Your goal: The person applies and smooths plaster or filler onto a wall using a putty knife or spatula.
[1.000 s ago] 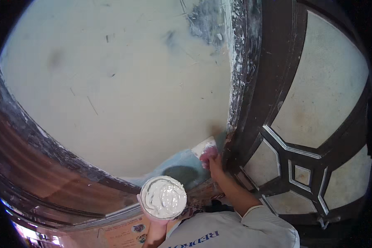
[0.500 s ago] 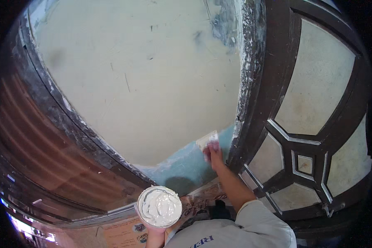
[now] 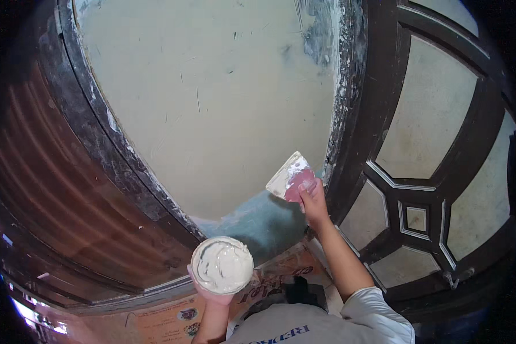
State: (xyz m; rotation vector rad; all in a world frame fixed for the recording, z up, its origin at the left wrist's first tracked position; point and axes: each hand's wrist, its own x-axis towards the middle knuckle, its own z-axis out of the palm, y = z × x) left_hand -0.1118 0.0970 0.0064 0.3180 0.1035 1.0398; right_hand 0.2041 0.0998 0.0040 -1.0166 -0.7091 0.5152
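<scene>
A round tub of white putty (image 3: pixel 222 265) rests in my left hand (image 3: pixel 215 297), its open top facing up and the fingers wrapped round its side. My right hand (image 3: pixel 315 205) grips a red putty scraper (image 3: pixel 300 184) whose blade is smeared with cream filler. The scraper is over the lower right part of a wall panel (image 3: pixel 212 137) coated in pale putty. Whether its edge touches the panel I cannot tell. Along the panel's bottom runs a bare blue-green strip (image 3: pixel 269 223), partly in shadow.
Dark, putty-stained frame posts border the panel at left (image 3: pixel 126 155) and right (image 3: pixel 347 74). A dark panelled door (image 3: pixel 384 132) stands at the right. Brown rippled sheeting (image 3: pixel 57 200) is on the left. Printed orange cardboard (image 3: pixel 166 321) covers the floor.
My right hand has raised the scraper from the blue-green strip, and more of its red body shows. The tub stays in my left hand. The whole view has shifted slightly.
</scene>
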